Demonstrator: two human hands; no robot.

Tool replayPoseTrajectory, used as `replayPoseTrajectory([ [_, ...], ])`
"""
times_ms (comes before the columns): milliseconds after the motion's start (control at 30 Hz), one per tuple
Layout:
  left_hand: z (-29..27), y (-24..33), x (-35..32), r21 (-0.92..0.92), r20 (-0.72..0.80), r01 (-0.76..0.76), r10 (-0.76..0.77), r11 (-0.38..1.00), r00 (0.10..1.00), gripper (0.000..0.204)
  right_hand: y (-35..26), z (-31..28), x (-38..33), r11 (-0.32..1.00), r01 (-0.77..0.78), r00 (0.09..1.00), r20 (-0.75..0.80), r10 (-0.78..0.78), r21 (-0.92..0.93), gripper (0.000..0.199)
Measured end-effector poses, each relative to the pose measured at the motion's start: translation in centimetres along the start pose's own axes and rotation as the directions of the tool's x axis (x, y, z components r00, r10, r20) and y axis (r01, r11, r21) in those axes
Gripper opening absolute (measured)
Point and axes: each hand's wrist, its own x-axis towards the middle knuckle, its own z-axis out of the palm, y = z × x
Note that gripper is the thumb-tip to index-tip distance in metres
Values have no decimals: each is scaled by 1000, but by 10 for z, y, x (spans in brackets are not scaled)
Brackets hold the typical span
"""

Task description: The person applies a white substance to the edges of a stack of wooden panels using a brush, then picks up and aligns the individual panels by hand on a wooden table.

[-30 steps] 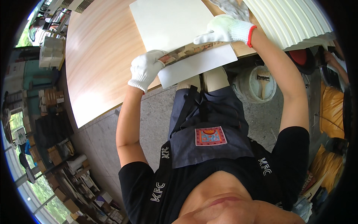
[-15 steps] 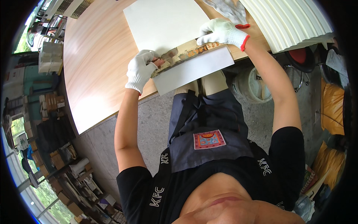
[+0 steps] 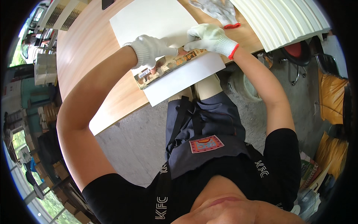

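One wooden table (image 3: 85, 48) with a pale, rounded top fills the upper left of the view, and a grey concrete floor (image 3: 130, 138) shows below its edge. The room looks like a workshop: shelves and stacked goods crowd the left rim, with green leaves beyond them.

On the table lies one large white sheet (image 3: 156, 18), and over its near part sits one book (image 3: 166, 67) with a printed, colourful cover, lying slantwise at the table's edge. A second white sheet (image 3: 186, 76) lies under the book and juts out past the edge towards the person.

Two gloved hands work at the book. The left hand (image 3: 151, 50) is curled over the book's upper edge, fingers bent down onto it, gripping it. The right hand (image 3: 209, 37) presses on the book's right end, fingers folded; whether it grasps or only pushes, I cannot tell.

One spare glove (image 3: 216, 13) with a red cuff lies on the table just beyond the right hand. One stack of white ribbed panels (image 3: 283, 22) rests at the upper right, overhanging the table. Below it stand one red stool (image 3: 298, 52) and one pale bucket (image 3: 242, 86), the bucket partly hidden by the right forearm. Orange bags (image 3: 332, 100) lie at the right rim.
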Motion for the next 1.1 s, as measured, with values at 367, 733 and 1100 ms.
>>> replayPoseTrajectory([
  [367,-2,-1,19,-28,110,58,-55,998,992,90,55,-50,-11,956,-261,892,-412,186,-134,25],
  [733,-1,-9,34,-78,152,104,-92,991,984,89,-29,17,-19,630,670,682,-7,-731,-393,9],
  [1100,-2,-19,9,-630,-1,152,-196,762,981,101,-137,127,29,666,634,670,-150,-727,-393,31],
])
